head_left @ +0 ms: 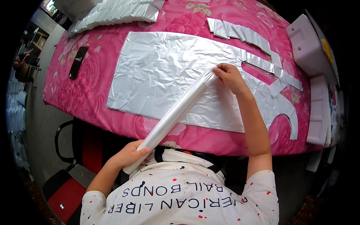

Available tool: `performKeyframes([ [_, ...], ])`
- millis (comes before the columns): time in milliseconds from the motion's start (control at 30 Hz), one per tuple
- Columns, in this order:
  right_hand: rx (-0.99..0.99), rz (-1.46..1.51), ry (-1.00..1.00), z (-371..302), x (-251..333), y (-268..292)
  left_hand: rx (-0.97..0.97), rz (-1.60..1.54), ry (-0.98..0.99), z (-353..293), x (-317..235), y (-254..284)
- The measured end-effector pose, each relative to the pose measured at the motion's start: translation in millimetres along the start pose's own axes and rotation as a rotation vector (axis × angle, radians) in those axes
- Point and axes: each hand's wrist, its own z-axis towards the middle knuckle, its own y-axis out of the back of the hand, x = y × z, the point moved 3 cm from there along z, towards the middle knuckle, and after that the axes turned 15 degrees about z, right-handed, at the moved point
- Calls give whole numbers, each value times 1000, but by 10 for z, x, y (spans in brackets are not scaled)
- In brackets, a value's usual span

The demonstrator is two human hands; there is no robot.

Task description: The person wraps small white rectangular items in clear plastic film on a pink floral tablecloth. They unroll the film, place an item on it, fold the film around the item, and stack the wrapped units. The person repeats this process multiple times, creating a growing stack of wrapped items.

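Note:
A long, narrow folded strip of whitish plastic bag (pixel 180 107) stretches slantwise between my two hands. My left hand (pixel 134 153) is wrapped round its lower end, close to my body. With fingers pinched together, my right hand (pixel 227 75) grips the upper end over the table. Beneath the strip lies a flat stack of silvery-white plastic bags (pixel 150 63), crinkled on top, with handle cut-outs on its right side. Part of that stack is covered by the strip and my right forearm.
A pink flowered cloth (pixel 90 97) covers the table. Folded white bags (pixel 116 15) stand in rows at the back left, and more folded bags (pixel 240 32) lie at the back right. A black phone (pixel 78 62) rests at the left. White foam boxes (pixel 311 48) stand at the right edge. A red-and-black chair (pixel 69 195) is at lower left.

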Motion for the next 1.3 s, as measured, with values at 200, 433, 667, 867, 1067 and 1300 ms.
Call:
performKeyframes([
  [200, -503, -298, 172, 176, -6, 1497, 281, -42, 64, -157, 334, 332],
  [433, -535, -358, 178, 85, 21, 1708, 390, 423, -35, -178, 29, 679],
  [667, -236, -251, 176, 285, 140, 843, -251, 1213, -555, 489, -1546, 394],
  [867, -109, -276, 169, 397, 103, 582, -703, 1192, -1291, 806, -1650, 15],
  [1067, -81, -318, 126, 408, 110, 652, -274, 1434, -1144, 1089, -1196, -385],
  [1300, -307, -346, 238, 278, 231, 514, -333, 1474, -1131, 1079, -1072, -446],
])
